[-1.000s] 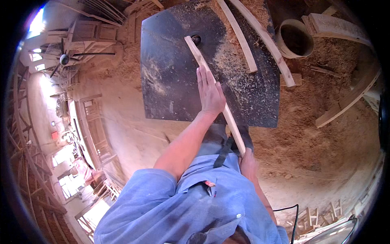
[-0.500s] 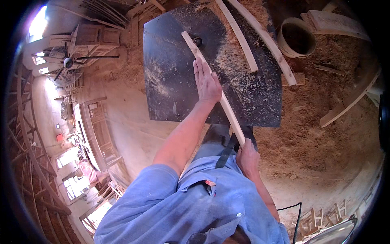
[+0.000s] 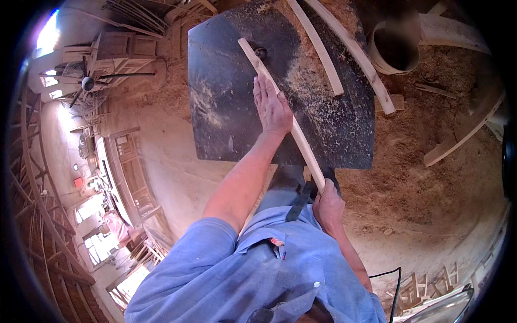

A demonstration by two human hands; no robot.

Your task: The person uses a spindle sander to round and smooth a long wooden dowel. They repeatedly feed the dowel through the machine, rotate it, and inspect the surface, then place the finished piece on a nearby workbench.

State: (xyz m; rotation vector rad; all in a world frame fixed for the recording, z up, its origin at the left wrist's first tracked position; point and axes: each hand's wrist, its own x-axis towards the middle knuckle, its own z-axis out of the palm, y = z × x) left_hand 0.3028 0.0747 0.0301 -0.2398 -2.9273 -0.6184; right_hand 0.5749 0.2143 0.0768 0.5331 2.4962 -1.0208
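A long, narrow, slightly curved wooden strip runs slantwise over a dark flat tabletop dusted with shavings. My left hand lies along the strip near its middle, fingers stretched out and pressed to its side, thumb toward the wood. Close to my body, past the table's near edge, my right hand is closed round the strip's near end. Beside the far part of the strip, a small dark round fitting shows in the tabletop. What of it touches the wood cannot be made out.
Two curved strips, a shorter one and a longer one, lie at the table's far right. Beyond stands a bucket, partly covered by a dark blur. Sawdust covers the floor at right. A large fan stands far left.
The strip and my left hand have shifted very slightly away from me and to the left. A dark blurred patch now shows over the bucket. My right hand keeps its grip.
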